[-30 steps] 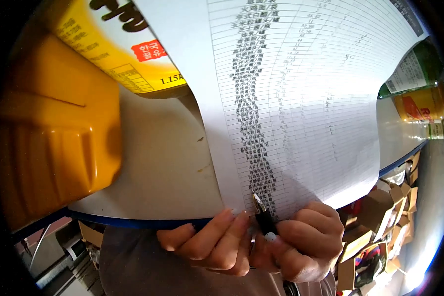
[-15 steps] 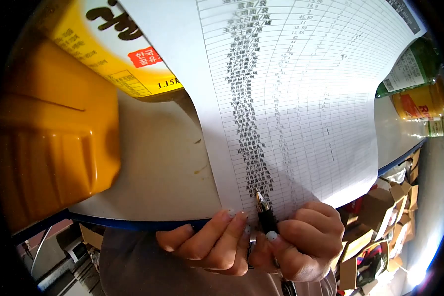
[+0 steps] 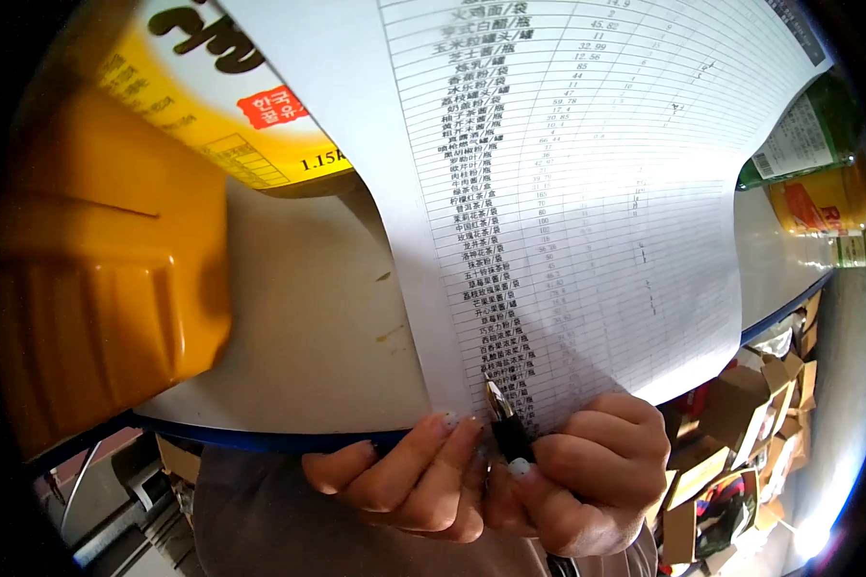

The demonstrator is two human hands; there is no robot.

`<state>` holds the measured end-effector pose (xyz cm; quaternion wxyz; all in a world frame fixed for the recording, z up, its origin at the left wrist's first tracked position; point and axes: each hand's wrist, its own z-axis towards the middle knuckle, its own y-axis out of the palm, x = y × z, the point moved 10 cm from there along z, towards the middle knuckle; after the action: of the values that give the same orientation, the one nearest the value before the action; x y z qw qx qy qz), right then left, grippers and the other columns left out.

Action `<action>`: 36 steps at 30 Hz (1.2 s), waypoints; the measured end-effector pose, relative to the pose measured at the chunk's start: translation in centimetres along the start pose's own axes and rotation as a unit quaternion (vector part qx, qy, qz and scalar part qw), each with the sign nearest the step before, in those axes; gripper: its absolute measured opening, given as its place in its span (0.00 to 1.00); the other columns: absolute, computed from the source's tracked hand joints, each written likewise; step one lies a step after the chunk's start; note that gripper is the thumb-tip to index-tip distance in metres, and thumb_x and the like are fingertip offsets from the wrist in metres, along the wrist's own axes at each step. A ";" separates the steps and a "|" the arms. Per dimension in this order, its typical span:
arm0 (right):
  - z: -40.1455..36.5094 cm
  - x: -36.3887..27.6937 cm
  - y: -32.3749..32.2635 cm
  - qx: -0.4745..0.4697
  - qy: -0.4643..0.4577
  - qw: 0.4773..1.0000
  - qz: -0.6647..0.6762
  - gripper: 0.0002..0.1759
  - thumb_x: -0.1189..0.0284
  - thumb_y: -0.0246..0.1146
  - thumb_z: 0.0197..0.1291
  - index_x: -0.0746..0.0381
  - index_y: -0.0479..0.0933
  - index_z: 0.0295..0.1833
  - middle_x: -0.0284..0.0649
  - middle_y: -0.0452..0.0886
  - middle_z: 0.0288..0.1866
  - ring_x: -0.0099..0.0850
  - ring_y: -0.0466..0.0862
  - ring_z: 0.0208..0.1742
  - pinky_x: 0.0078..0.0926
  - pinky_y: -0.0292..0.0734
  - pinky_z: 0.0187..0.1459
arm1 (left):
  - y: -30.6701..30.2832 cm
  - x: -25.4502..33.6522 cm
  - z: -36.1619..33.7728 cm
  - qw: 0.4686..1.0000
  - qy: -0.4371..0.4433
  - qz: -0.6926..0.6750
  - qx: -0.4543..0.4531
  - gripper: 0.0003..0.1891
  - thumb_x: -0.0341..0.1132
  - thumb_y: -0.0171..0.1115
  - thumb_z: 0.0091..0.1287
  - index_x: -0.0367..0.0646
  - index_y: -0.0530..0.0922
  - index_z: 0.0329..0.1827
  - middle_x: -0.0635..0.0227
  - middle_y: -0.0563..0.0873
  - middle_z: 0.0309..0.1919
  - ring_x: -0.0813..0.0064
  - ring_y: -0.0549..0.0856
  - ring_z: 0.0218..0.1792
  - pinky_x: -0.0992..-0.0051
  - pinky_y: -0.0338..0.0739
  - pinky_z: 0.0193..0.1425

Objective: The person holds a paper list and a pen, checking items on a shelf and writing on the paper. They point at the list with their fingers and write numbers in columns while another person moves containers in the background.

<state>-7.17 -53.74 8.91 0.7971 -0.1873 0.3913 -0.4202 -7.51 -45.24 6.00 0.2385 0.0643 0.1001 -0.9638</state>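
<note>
A long printed sheet (image 3: 587,221), ruled into rows of Chinese item names and numbers, spreads across the middle of the view and curves upward. My right hand (image 3: 587,471) is closed around a black pen (image 3: 510,433) with a silver tip, which points at the lower rows of the item column. At the sheet's lower edge is my left hand (image 3: 404,481), its fingers curled and pinching the paper, with the fingertips right beside the pen. Part of the left hand's grip is hidden behind its own fingers.
An orange plastic container (image 3: 115,260) and a yellow-labelled package (image 3: 250,115) stand left on the white table (image 3: 308,356). A green bottle (image 3: 799,135) and a yellow-orange jar (image 3: 823,202) are at the right. Open cardboard boxes (image 3: 736,409) lie beyond the table's blue edge.
The printed rows have shifted slightly upward, showing more lines near the pen. The pen tip has moved a little left and down. Both hands keep their hold.
</note>
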 end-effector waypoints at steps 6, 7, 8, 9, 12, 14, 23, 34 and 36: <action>0.4 -0.3 -0.1 0.034 -0.012 0.999 -0.028 0.14 0.73 0.63 0.32 0.54 0.62 0.22 0.29 0.63 0.10 0.19 0.59 0.08 0.14 0.47 0.11 | -0.5 -1.1 0.6 0.996 -0.080 0.003 0.025 0.15 0.46 0.41 0.60 0.55 0.64 0.16 0.88 0.75 0.17 0.93 0.75 0.26 0.75 0.56 0.37; 0.3 -0.3 -0.4 0.048 0.005 0.998 -0.044 0.14 0.75 0.62 0.31 0.54 0.62 0.21 0.29 0.63 0.10 0.19 0.59 0.08 0.14 0.48 0.11 | -0.5 -1.1 0.6 0.997 -0.080 -0.004 0.011 0.15 0.47 0.41 0.60 0.55 0.64 0.16 0.88 0.75 0.17 0.93 0.75 0.26 0.75 0.56 0.38; 0.2 -0.2 -0.3 0.040 0.003 0.999 -0.032 0.13 0.75 0.60 0.30 0.54 0.61 0.21 0.29 0.63 0.10 0.19 0.59 0.08 0.14 0.48 0.11 | -0.5 -1.2 0.7 0.997 -0.079 -0.011 -0.002 0.15 0.47 0.42 0.60 0.55 0.64 0.16 0.88 0.75 0.17 0.93 0.75 0.26 0.75 0.56 0.38; 0.0 -0.1 -0.3 0.032 0.001 0.999 -0.019 0.13 0.76 0.59 0.29 0.54 0.61 0.21 0.29 0.63 0.10 0.20 0.59 0.08 0.15 0.49 0.11 | -0.4 -1.3 0.7 0.997 -0.079 -0.018 -0.016 0.15 0.47 0.42 0.60 0.55 0.64 0.16 0.88 0.75 0.17 0.93 0.75 0.27 0.76 0.56 0.38; -0.1 0.0 -0.5 0.039 0.009 0.999 -0.030 0.13 0.76 0.58 0.30 0.53 0.60 0.20 0.29 0.62 0.10 0.20 0.59 0.09 0.15 0.49 0.11 | -0.6 -1.1 0.4 0.999 -0.050 -0.022 0.005 0.15 0.47 0.43 0.59 0.55 0.63 0.17 0.89 0.75 0.18 0.93 0.75 0.27 0.76 0.56 0.38; -0.2 0.1 -0.6 0.047 0.018 0.998 -0.042 0.13 0.76 0.57 0.30 0.53 0.59 0.20 0.29 0.62 0.11 0.20 0.58 0.09 0.15 0.49 0.11 | -0.5 -1.1 0.6 0.998 -0.041 -0.035 -0.024 0.15 0.48 0.43 0.59 0.55 0.63 0.17 0.89 0.75 0.18 0.93 0.75 0.27 0.76 0.56 0.39; -0.3 -0.2 -1.6 0.126 0.021 0.985 -0.119 0.12 0.76 0.55 0.28 0.53 0.59 0.19 0.30 0.63 0.15 0.21 0.58 0.11 0.16 0.51 0.12 | 0.6 -0.5 0.4 0.982 -0.011 -0.070 -0.176 0.09 0.46 0.50 0.59 0.54 0.64 0.29 0.81 0.74 0.28 0.82 0.73 0.33 0.70 0.58 0.41; -1.4 0.6 -2.2 0.073 0.037 0.992 -0.100 0.13 0.77 0.56 0.27 0.56 0.59 0.20 0.34 0.64 0.22 0.26 0.64 0.19 0.22 0.60 0.19 | 0.3 -1.2 1.1 0.994 -0.043 -0.049 -0.088 0.09 0.43 0.46 0.54 0.56 0.63 0.19 0.89 0.75 0.20 0.93 0.74 0.27 0.76 0.56 0.41; -1.5 0.8 -2.3 0.067 0.039 0.992 -0.096 0.12 0.78 0.56 0.27 0.56 0.59 0.20 0.34 0.64 0.22 0.26 0.64 0.19 0.22 0.60 0.19 | 0.3 -1.2 1.2 0.990 -0.047 -0.054 -0.118 0.09 0.42 0.46 0.54 0.55 0.62 0.19 0.89 0.75 0.20 0.92 0.74 0.28 0.76 0.56 0.42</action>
<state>-9.30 -55.72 9.02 0.7479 -0.1534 0.3730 -0.5272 -6.40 -45.21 7.29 0.1962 -0.0155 0.2049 -0.9588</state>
